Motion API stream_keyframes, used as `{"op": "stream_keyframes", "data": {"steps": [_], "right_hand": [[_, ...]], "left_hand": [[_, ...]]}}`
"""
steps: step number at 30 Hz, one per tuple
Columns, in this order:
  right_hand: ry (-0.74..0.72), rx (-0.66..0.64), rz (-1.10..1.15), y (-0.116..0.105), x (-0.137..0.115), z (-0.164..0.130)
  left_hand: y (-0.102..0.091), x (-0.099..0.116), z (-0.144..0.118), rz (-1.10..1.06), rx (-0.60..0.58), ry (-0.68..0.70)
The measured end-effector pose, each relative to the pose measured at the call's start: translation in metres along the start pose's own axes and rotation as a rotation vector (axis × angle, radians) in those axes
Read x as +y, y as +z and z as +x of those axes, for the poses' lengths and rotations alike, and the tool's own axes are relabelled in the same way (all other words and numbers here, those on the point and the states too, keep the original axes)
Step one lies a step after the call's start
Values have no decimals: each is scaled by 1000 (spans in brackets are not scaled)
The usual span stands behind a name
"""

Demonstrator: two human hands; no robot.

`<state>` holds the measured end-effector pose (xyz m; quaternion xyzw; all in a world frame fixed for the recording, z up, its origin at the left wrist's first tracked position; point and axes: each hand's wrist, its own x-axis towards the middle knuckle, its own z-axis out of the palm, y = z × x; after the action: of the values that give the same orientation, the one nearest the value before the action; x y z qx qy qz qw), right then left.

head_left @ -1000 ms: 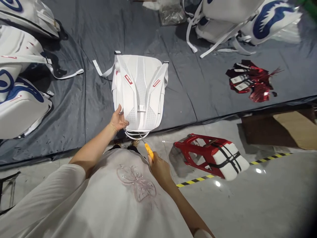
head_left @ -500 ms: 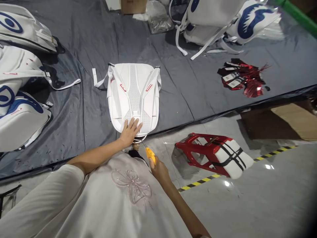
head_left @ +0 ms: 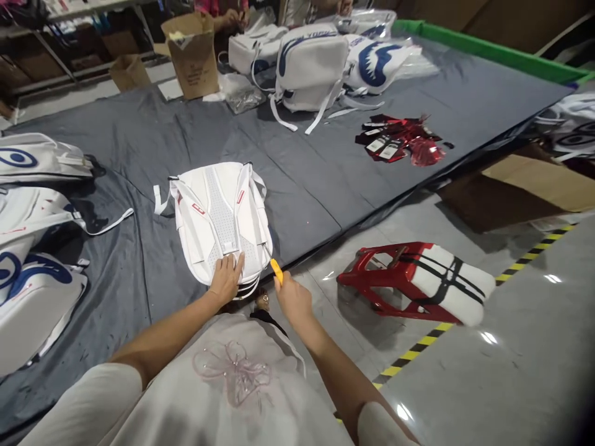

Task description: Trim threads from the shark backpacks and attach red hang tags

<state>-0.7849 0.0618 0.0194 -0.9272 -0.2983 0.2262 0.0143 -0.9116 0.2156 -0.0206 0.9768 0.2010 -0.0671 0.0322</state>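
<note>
A white backpack lies on the dark table cover, its straps and padded back facing up. My left hand rests flat on its lower middle, fingers stretched out. In my closed right hand is a yellow-handled tool with a thin metal tip; its exact kind is too small to tell. The tip reaches the lower right side of the backpack; whether it touches the fabric I cannot tell. White cords or piping loop out at the bag's bottom edge.
More white backpacks lie on the left and at the back. Red and black tags lie on the table. A red stool with a white seat and a cardboard box stand right. People's hands show at the back.
My right hand with the tool has moved up from the bag's bottom edge to its lower right side. My left hand stays on the bag. The view has tilted up.
</note>
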Motion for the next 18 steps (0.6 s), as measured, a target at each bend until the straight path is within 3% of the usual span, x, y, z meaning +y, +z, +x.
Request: {"op": "stream_keyframes", "data": {"steps": [3,9,14,18], "right_hand": [[-77,15,19,6,0,18],[-127,40,139,39,14,36],[-163,31,198,31,26,41],[-200,3,250,27,62,14]], "left_hand": [[2,5,5,3,-6,-40],[18,17,3,5,57,-149],[18,15,6,-28,41,-141],[11,9,17,-143,74,-81]]}}
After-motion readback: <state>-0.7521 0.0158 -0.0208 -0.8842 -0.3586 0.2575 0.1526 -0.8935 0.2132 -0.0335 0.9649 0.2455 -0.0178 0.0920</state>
